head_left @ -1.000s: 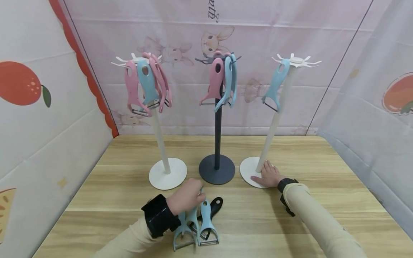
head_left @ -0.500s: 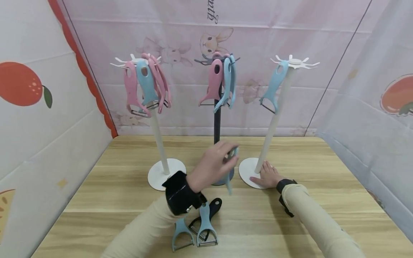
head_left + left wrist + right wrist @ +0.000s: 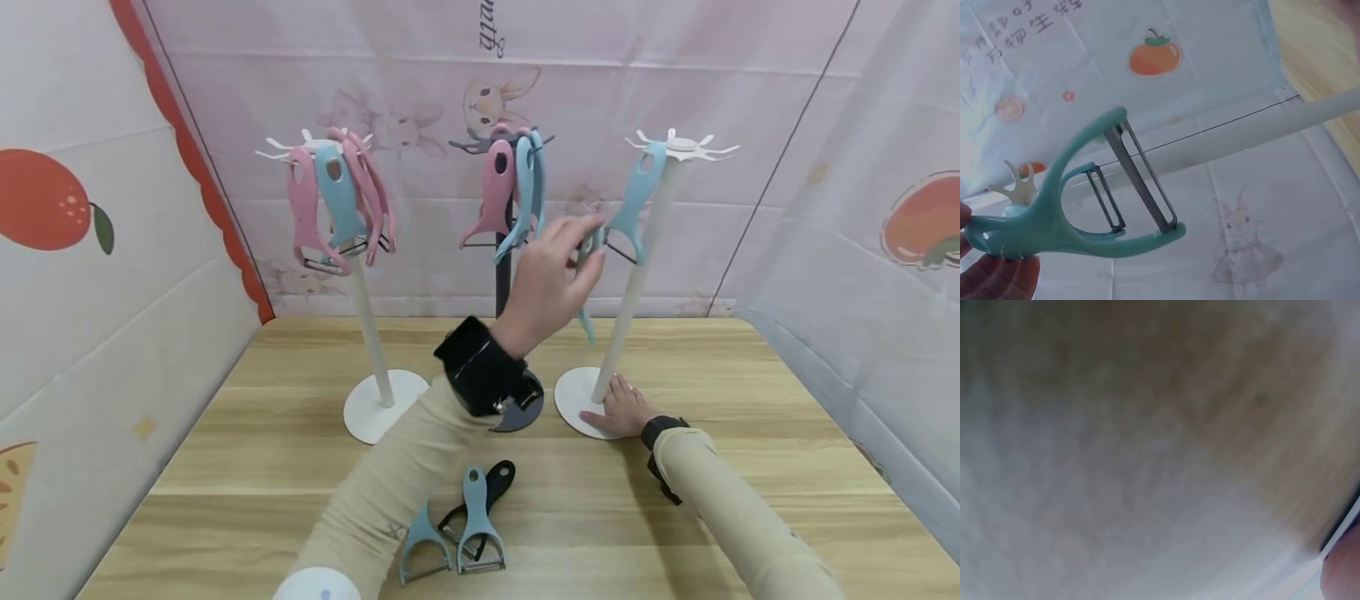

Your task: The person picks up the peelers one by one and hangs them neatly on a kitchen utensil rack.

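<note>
My left hand (image 3: 551, 279) pinches a teal peeler (image 3: 1047, 219) by its handle, in the air left of the right white stand's pole (image 3: 626, 304). In the left wrist view the Y-shaped head and metal blade show plainly. A blue peeler (image 3: 637, 196) hangs on that stand's white hook top (image 3: 682, 147), just beyond the held one. My right hand (image 3: 626, 410) rests on the round white base (image 3: 573, 400) of the same stand, beside the pole. The right wrist view is blurred, with only a bit of finger (image 3: 1341, 569) at the edge.
A left white stand (image 3: 367, 325) and a dark grey stand (image 3: 504, 287) carry pink and blue peelers. On the table (image 3: 247, 467) lie two blue peelers, one at the left (image 3: 423, 542) and one (image 3: 476, 508) crossing a black peeler (image 3: 498, 487).
My left hand has lifted the teal peeler from the pile on the table, up and to the right, to beside the right stand. The right hand stays on the base.
</note>
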The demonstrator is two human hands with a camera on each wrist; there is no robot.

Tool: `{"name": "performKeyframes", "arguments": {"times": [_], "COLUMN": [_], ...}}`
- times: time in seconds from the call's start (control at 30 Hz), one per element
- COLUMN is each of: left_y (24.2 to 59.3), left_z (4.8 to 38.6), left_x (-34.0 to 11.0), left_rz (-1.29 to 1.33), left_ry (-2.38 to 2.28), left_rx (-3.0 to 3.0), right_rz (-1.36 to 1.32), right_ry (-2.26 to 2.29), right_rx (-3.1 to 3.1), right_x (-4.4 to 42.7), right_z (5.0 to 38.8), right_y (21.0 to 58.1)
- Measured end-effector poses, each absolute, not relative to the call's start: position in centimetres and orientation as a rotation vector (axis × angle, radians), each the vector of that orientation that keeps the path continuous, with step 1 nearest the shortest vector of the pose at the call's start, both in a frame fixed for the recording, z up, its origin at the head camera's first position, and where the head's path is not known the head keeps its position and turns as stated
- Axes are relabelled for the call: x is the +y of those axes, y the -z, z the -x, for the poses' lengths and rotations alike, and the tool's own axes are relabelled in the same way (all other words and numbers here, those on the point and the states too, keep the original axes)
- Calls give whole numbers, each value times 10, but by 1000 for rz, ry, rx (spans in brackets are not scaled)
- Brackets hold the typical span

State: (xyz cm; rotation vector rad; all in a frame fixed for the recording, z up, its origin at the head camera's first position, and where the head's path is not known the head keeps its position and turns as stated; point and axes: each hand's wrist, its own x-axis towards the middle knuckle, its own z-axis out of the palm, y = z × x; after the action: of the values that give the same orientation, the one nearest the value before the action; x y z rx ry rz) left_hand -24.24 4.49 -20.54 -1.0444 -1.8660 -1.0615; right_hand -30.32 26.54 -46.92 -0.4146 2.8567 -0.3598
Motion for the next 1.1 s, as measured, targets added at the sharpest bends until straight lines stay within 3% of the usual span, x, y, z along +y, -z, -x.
{"name": "performKeyframes", "arguments": {"times": [0.3,0.6,1.1], "left_y": [164,148,141], "left_z": [271,296,313], "left_x": [73,85,97], "left_rz": [843,734,908], "left_ry": [1050,1004,994], "left_rx": [-2060,-2137,-2210], "right_rz": [414,447,407], "right_ry": [358,319,350], "right_rx": [2873,2928,2899], "right_x": [268,267,265], "right_z": [299,303,302], "right_y": [469,476,470]}}
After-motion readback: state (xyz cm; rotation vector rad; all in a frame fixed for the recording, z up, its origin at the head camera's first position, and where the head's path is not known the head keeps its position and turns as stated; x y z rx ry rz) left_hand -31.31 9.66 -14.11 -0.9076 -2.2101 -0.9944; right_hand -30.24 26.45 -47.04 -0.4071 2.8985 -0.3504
